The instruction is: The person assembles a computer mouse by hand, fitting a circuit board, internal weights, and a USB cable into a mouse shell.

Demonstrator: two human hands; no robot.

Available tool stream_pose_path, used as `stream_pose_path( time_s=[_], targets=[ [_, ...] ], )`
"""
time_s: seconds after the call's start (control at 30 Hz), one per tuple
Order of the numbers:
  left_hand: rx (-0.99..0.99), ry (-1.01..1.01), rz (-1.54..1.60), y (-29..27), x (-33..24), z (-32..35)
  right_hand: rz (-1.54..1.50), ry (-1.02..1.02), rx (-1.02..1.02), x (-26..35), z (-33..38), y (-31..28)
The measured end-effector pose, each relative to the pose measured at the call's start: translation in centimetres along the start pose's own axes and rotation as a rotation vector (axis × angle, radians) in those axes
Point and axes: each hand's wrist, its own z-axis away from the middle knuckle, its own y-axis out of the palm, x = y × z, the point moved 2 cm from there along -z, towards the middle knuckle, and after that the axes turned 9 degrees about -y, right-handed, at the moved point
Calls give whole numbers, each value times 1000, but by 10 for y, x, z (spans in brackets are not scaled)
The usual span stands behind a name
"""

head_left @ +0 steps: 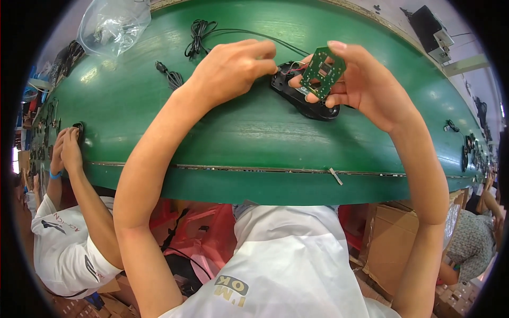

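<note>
A green circuit board (321, 73) is tilted up in my right hand (366, 79), gripped between thumb and fingers. Below it, a black computer mouse shell (310, 106) lies opened on the green bench. Thin coloured wires (295, 69) run from the board toward the shell's left end. There my left hand (233, 69) pinches with thumb and forefinger; what sits between the fingertips is too small to make out. A black cable (254, 32) passes behind both hands to a tied coil (199, 38).
A second black cable with a plug (170, 77) lies beside my left forearm. At the back left sits a clear plastic bag (114, 26). A small pale strip (335, 176) rests near the bench's front edge. To the left, a co-worker's hands (68, 148) hold a dark part.
</note>
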Motion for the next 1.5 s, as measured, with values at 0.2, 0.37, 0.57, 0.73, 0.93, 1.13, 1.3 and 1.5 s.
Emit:
stream_pose_path(
  time_s=[0.2,0.37,0.57,0.73,0.93,1.13,1.3,1.5],
  targets=[
    [119,-91,12,-3,-1,-2,550,-112,97,6,9,10],
    [119,-135,-48,-1,-10,-8,707,-129,87,4,20,11],
    [128,-242,-55,0,-16,-5,995,-275,111,-2,34,19],
    [125,-229,-115,0,-20,-8,1240,-538,52,-9,39,19],
    [-45,-184,-145,6,-24,-1,1321,-642,-18,-10,45,13],
    [-83,-288,-145,12,-34,-2,1362,-653,58,-15,49,0],
    [-72,-396,-49,18,-36,-1,1429,-702,133,-15,51,-1],
    [-74,-462,54,19,-36,-1,1128,-568,70,2,44,-2]
  ],
)
